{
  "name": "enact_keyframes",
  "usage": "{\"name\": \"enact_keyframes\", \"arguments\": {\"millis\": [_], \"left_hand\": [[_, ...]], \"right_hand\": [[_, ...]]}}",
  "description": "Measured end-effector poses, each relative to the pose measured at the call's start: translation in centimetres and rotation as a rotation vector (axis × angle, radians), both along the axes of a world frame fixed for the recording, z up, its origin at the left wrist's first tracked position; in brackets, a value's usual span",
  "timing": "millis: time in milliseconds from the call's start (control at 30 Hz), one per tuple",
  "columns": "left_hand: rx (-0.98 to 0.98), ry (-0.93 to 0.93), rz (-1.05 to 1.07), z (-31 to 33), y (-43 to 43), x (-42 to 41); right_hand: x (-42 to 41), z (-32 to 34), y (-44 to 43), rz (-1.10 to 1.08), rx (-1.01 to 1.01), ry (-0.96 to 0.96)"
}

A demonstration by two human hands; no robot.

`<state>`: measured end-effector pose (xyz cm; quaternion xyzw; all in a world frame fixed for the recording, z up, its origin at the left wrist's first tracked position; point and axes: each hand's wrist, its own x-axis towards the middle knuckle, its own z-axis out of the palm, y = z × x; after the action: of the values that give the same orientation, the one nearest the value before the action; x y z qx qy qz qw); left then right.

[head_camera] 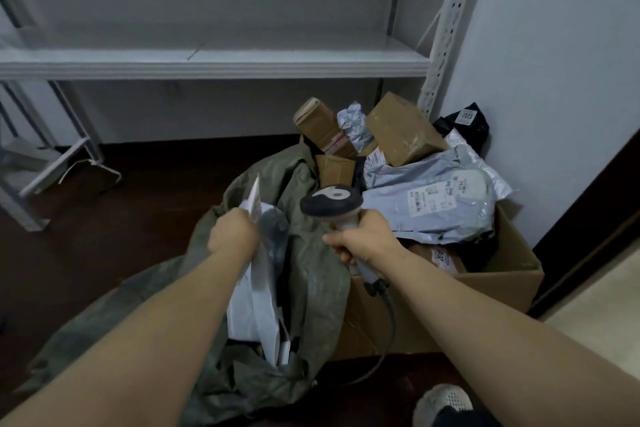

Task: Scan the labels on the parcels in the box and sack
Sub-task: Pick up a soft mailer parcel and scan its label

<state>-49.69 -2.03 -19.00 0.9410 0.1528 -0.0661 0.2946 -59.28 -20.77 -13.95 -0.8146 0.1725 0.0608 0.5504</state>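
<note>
Nearest the camera, at the bottom edge, the toe of a pale shoe [446,399] pokes into view on the dark floor [86,236], cut off by the frame. Both bare forearms reach forward over a crumpled green sack [311,288] that slumps open against the side of a cardboard box [502,282]. The left hand [233,232] has its fingers curled round the upper edge of a white parcel [249,305] that stands upright in the mouth of the sack; the forearm covers part of the parcel, and the label at its top shows only edge-on, so nothing on it can be read. The right hand [363,236] is closed round the handle of a grey scanner [330,199], held over the gap between sack and box, and its cable [391,319] hangs down in front of the box wall. Behind this hand the box is heaped above its rim: a grey mailing bag [433,204] with printed labels lies on top, parcels under it are mostly hidden, and farther back sit brown cartons [403,130], a crumpled silver packet [353,125] and a black packet [465,121] against the wall [554,62]. Beyond stands a white metal shelf [214,62], blurred.
</note>
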Motion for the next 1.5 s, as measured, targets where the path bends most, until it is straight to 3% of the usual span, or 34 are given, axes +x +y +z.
{"name": "enact_keyframes", "arguments": {"millis": [100, 200, 333, 400, 567, 667, 733, 833, 900, 1033, 1167, 1300, 1500], "left_hand": [[-0.023, 0.41, -0.048, -3.6, -1.5, -0.1], [0.001, 0.481, -0.208, -6.2, -2.7, -2.1], [-0.286, 0.637, -0.075, -7.1, -3.4, -4.6], [-0.328, 0.643, -0.046, -5.4, -3.7, -4.0], [-0.025, 0.366, -0.026, -2.3, -4.7, -0.1], [-0.048, 0.082, -0.013, -1.3, -7.1, 0.5], [-0.04, -0.084, -0.167, -0.6, -9.9, 0.1], [-0.097, -0.125, -0.389, 0.2, -15.3, -0.5], [-0.21, -0.052, -0.421, 0.1, -19.1, -0.1], [-0.628, 0.327, -0.282, -0.2, -26.1, -0.4], [-0.834, 0.565, -0.194, -1.7, -31.4, -1.6], [-1.13, 0.849, 0.092, -4.7, -34.5, -0.6], [-1.232, 0.834, 0.14, -6.4, -37.0, -0.1]], "right_hand": [[1.0, -1.5, -0.5, -0.012, 0.013, 0.067], [1.7, -2.8, -1.2, -0.036, 0.031, 0.11], [2.1, -3.8, -1.9, -0.059, 0.051, 0.137], [2.2, -4.1, -2.2, -0.079, 0.068, 0.146], [1.6, -4.1, -3.4, -0.206, 0.176, 0.118], [1.0, -3.8, -5.0, -0.294, 0.223, 0.077], [0.7, -3.7, -6.5, -0.378, 0.26, 0.057], [0.3, -3.4, -9.3, -0.487, 0.282, 0.013], [0.1, -3.4, -11.3, -0.555, 0.276, -0.041], [-0.2, -4.0, -16.1, -0.704, 0.258, -0.156], [-0.2, -5.6, -21.0, -0.806, 0.215, -0.159], [-0.1, -6.5, -24.0, -0.813, 0.236, -0.153], [0.3, -7.0, -24.8, -0.756, 0.213, -0.163]]}}
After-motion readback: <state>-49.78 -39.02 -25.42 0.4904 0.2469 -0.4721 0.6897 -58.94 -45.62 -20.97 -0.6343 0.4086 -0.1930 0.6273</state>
